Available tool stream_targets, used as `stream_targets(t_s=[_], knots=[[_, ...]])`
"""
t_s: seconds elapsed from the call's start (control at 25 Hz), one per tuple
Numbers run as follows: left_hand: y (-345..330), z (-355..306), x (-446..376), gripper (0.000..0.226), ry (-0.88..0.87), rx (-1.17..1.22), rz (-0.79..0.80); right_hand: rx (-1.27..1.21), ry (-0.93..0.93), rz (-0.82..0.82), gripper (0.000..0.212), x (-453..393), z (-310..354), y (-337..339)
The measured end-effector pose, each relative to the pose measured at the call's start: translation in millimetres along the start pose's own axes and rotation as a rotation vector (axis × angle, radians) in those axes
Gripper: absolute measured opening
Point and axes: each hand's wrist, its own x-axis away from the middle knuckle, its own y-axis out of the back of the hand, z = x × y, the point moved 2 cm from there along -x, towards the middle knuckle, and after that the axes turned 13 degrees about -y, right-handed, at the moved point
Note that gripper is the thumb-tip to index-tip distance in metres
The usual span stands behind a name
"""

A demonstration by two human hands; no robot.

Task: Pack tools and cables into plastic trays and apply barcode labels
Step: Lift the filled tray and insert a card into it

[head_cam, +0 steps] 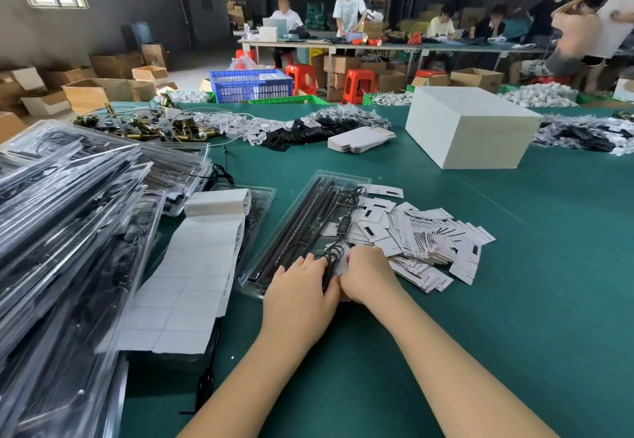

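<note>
A clear plastic tray [310, 197] lies open on the green table, holding long black bars and a black cable [334, 256] with a small controller [344, 223]. My left hand [302, 286] rests flat on the tray's near end, fingers straight, beside the coiled cable. My right hand [368, 274] pinches a white card at the tray's near right corner. A heap of white printed cards [422, 235] spreads to the right of the tray. A strip of barcode labels [192, 273] unrolls from a roll [218, 202] on the left.
A tall stack of packed clear trays [65, 232] fills the left side. A white box [470, 125] stands at the back right. Piles of brass parts, white clips and black parts lie along the far edge. Several people work at a far table.
</note>
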Motion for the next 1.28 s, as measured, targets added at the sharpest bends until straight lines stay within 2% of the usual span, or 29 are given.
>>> stream_targets(t_s=[0.08,0.28,0.4,0.56,0.64,0.76,0.88,0.96,1.04,1.16,1.28], knots=[[1,-1,-1,0.033,0.017,-0.016,0.004,-0.056,0.002,0.005,0.02,0,-1,0],[7,-4,1,0.026,0.042,0.048,0.036,-0.108,-0.051,0.02,0.03,-1,-5,2],[11,-2,3,0.03,-0.014,0.11,0.078,-0.073,-0.051,0.062,0.036,-5,-4,5],[14,-1,4,0.027,-0.085,0.081,0.111,-0.105,0.005,0.082,0.034,-2,-6,3],[16,0,3,0.032,-0.089,0.05,0.15,-0.103,0.067,0.09,0.033,6,-12,-5],[21,5,5,0.046,-0.079,0.078,0.211,0.041,0.138,0.033,0.035,15,-25,-16],[25,10,11,0.066,-0.172,0.06,0.238,0.112,0.175,-0.066,0.042,20,-32,-14],[29,17,15,0.073,-0.196,0.116,0.234,0.112,0.164,-0.062,0.042,21,-32,-14],[33,24,16,0.074,-0.203,0.193,0.235,0.116,0.141,-0.018,0.043,22,-30,-14],[35,29,14,0.071,-0.207,0.233,0.246,0.138,0.115,0.05,0.061,22,-32,-18],[33,27,15,0.067,-0.217,0.177,0.247,0.121,0.11,0.001,0.062,23,-32,-19]])
